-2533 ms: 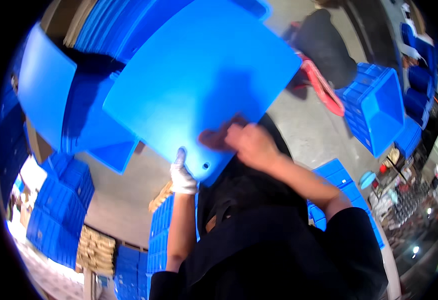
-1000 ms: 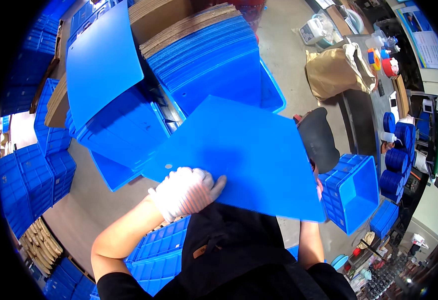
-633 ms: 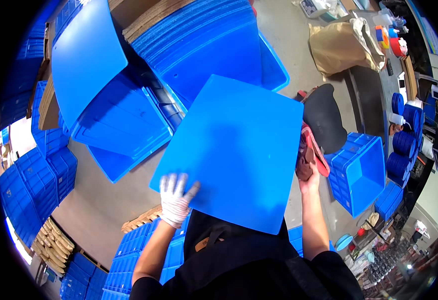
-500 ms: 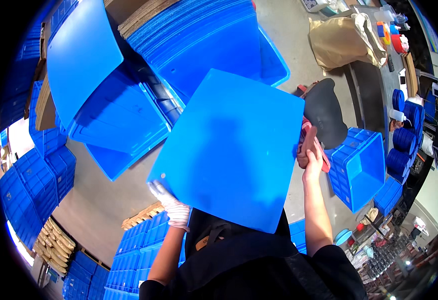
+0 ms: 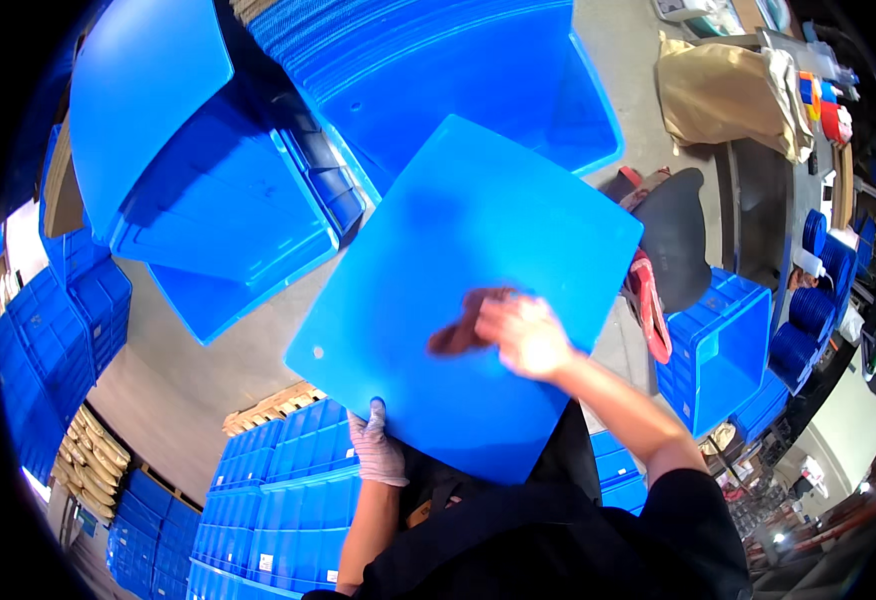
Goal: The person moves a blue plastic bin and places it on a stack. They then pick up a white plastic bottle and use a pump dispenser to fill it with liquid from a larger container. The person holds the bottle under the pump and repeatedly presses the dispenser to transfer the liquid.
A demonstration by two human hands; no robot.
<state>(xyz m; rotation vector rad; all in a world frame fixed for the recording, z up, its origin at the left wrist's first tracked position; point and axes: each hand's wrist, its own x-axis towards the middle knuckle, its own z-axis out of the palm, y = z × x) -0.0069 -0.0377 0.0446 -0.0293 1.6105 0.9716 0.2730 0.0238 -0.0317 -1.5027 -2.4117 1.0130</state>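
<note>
Currently the bare right hand (image 5: pixel 526 337), previously beyond the blue panel's (image 5: pixel 408 270) right edge, presses a brown cloth (image 5: pixel 461 330) over its face, suggesting wiping is under way. Hands apart; gloved left hand (image 5: pixel 378 452) grips the near edge, panel before the torso.
</note>
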